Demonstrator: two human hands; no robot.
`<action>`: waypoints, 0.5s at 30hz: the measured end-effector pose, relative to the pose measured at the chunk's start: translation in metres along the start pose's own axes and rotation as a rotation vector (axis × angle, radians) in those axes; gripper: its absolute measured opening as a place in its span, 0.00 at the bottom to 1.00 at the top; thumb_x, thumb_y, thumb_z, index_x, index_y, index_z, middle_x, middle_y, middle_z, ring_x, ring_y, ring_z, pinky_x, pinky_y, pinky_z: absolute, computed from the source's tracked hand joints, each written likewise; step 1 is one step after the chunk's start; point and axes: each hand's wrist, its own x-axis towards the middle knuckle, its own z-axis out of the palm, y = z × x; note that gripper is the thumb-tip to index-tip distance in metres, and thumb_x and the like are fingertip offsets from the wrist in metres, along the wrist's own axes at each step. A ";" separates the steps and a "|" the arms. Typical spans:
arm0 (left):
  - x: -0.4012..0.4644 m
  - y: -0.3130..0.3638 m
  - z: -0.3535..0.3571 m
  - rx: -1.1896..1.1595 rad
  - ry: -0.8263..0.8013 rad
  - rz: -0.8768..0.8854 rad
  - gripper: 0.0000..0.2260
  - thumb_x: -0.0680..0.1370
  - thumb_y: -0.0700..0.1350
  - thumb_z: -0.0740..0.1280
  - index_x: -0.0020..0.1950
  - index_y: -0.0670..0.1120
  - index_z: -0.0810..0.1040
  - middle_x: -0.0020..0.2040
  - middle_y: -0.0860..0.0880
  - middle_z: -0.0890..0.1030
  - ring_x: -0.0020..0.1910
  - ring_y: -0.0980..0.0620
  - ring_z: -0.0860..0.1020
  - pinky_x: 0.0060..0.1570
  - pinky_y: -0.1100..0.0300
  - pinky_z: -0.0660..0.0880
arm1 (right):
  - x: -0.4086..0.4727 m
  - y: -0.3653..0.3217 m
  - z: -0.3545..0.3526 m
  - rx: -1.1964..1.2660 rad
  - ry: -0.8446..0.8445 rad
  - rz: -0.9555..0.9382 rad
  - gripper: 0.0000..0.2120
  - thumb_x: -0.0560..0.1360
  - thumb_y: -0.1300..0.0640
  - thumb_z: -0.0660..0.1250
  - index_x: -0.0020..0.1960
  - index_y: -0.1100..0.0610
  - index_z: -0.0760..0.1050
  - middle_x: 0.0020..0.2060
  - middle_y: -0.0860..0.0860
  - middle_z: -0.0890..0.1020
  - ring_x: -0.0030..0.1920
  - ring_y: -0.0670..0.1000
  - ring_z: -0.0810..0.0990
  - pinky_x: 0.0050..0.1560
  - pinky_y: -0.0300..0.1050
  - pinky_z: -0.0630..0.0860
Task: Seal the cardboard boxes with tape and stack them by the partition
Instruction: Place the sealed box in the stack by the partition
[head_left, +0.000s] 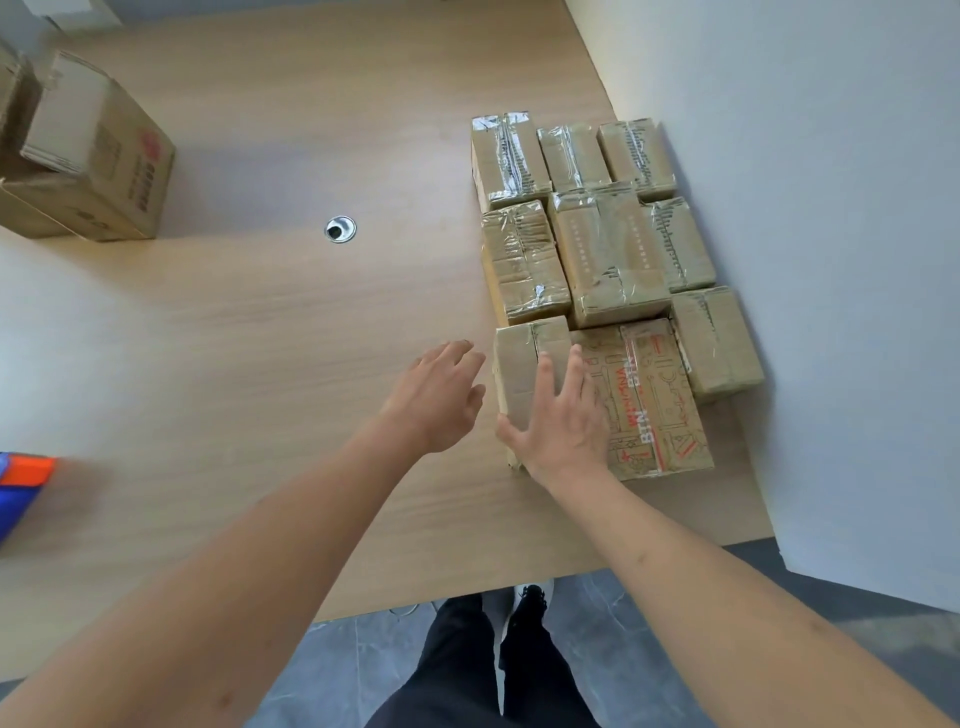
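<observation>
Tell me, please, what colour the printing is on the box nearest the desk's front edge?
Red lettering with dark line drawings on the brown printed box, seen in the head view.

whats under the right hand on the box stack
The right hand rests with straight fingers on a plain taped box, at the front left of the stack beside the printed box. The hand covers that box's near end, and what lies beneath the box cannot be seen.

A blurred blue-and-orange object (23, 480) and an open cardboard carton (88, 156) are cut off at the left edge.
</observation>
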 end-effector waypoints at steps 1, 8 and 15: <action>0.000 0.000 -0.002 -0.002 0.002 0.008 0.21 0.84 0.50 0.61 0.76 0.45 0.68 0.78 0.44 0.66 0.77 0.43 0.64 0.74 0.47 0.64 | 0.001 0.000 -0.002 0.005 -0.023 0.001 0.48 0.71 0.31 0.66 0.79 0.54 0.51 0.80 0.64 0.50 0.77 0.64 0.59 0.71 0.56 0.67; -0.011 0.000 -0.035 0.054 0.034 0.046 0.22 0.84 0.53 0.60 0.77 0.47 0.67 0.80 0.46 0.64 0.78 0.44 0.62 0.78 0.47 0.57 | 0.001 -0.005 -0.048 0.025 -0.093 -0.054 0.40 0.77 0.30 0.55 0.81 0.51 0.53 0.81 0.58 0.54 0.81 0.58 0.52 0.77 0.56 0.59; -0.057 0.007 -0.092 0.078 0.120 -0.051 0.25 0.85 0.59 0.53 0.80 0.50 0.63 0.82 0.49 0.60 0.81 0.45 0.57 0.80 0.46 0.51 | 0.003 -0.024 -0.123 0.027 -0.053 -0.325 0.31 0.82 0.37 0.50 0.78 0.53 0.65 0.79 0.56 0.63 0.80 0.56 0.59 0.77 0.54 0.59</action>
